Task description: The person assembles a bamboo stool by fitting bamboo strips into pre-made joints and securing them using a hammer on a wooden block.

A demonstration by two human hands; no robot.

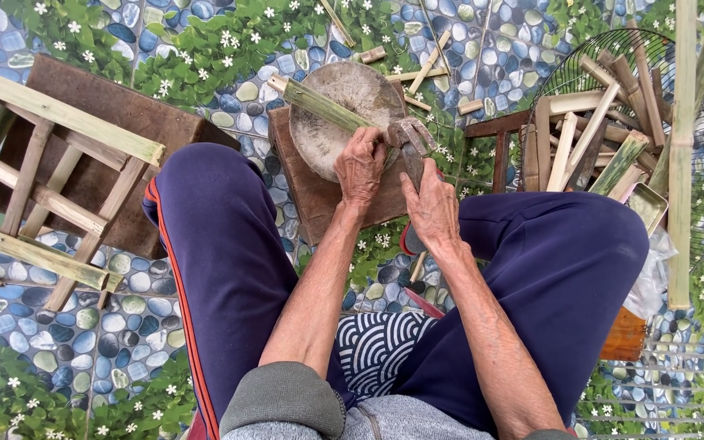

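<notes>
Round block [344,98] sits on a board [311,195] on the floor [124,326], btwn your knees. Bamboo stick [319,104] lies across the block, w/ your left hand [360,167] on it; right hand [432,208] just beside. Bamboo stool [46,175] at left. Wire basket [694,138] of bamboo offcuts [588,134] at right.

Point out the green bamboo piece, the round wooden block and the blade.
green bamboo piece [319,104], head view, middle of its length
round wooden block [360,91], head view, bare top face
blade [414,156], head view, flat of the metal
</notes>
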